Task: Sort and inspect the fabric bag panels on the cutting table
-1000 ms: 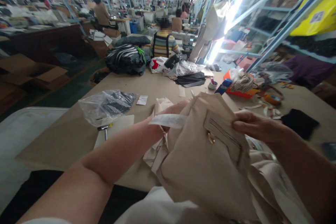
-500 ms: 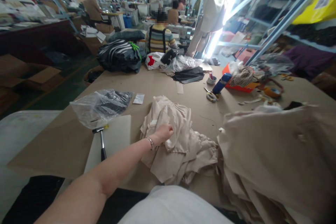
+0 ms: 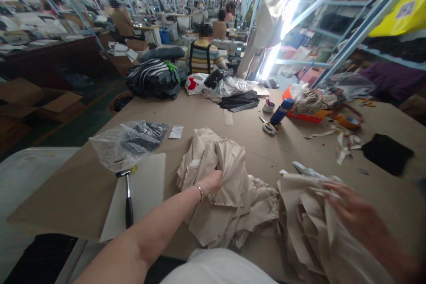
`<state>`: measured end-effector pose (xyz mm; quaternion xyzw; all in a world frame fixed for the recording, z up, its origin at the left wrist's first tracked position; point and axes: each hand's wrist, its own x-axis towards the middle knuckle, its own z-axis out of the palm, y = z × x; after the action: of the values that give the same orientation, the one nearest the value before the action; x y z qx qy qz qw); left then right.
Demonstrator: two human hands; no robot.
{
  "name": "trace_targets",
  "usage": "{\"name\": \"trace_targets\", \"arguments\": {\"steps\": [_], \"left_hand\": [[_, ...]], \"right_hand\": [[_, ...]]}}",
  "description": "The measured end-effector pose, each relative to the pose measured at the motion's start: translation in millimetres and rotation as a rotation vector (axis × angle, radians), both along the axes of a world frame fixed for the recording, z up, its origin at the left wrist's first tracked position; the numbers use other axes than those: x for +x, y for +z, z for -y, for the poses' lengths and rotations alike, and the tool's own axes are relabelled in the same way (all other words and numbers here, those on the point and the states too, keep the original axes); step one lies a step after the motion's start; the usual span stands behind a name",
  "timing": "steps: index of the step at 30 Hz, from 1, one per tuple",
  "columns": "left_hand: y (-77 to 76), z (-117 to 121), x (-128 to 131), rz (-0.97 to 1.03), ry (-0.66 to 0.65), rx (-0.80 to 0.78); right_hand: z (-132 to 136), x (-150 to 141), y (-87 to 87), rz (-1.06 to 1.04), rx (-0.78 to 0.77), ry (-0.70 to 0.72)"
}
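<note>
My left hand (image 3: 210,183) grips a heap of crumpled beige fabric pieces (image 3: 222,186) in the middle of the brown work table (image 3: 206,115); a thin bracelet sits on that wrist. My right hand (image 3: 348,208) lies on top of a second stack of beige fabric (image 3: 316,230) at the right, fingers spread and somewhat blurred. A hammer with a black handle (image 3: 128,195) lies on a pale board (image 3: 143,191) left of the heap.
A clear plastic bag with dark contents (image 3: 128,142) lies at the left. Scissors (image 3: 268,126), a blue bottle (image 3: 281,111), an orange tray (image 3: 306,113) and a black cloth (image 3: 388,153) sit further back and right. Other people sit at machines beyond the table.
The beige bag piece held up in both hands a second ago now lies on the right stack. My left hand went down onto the middle heap; my right hand came down onto the stack.
</note>
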<state>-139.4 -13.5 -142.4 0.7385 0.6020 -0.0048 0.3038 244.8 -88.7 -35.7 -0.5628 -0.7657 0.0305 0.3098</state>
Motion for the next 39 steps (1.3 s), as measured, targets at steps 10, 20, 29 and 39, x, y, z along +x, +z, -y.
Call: {"name": "trace_targets", "arguments": {"steps": [10, 20, 29, 39], "left_hand": [[21.3, 77, -2, 0.099, -0.215, 0.022], [-10.1, 113, -23, 0.187, -0.01, -0.028], [-26.2, 130, 1, -0.085, -0.114, 0.077], [-7.3, 144, -9, -0.013, -0.075, 0.153]], "right_hand": [[-122, -231, -39.3, 0.657, -0.406, 0.664], [-72, -218, -110.4, 0.787, -0.345, 0.779], [-54, -239, -127.1, 0.79, -0.174, 1.099], [-93, -248, -122.8, 0.602, -0.42, 0.837]]}}
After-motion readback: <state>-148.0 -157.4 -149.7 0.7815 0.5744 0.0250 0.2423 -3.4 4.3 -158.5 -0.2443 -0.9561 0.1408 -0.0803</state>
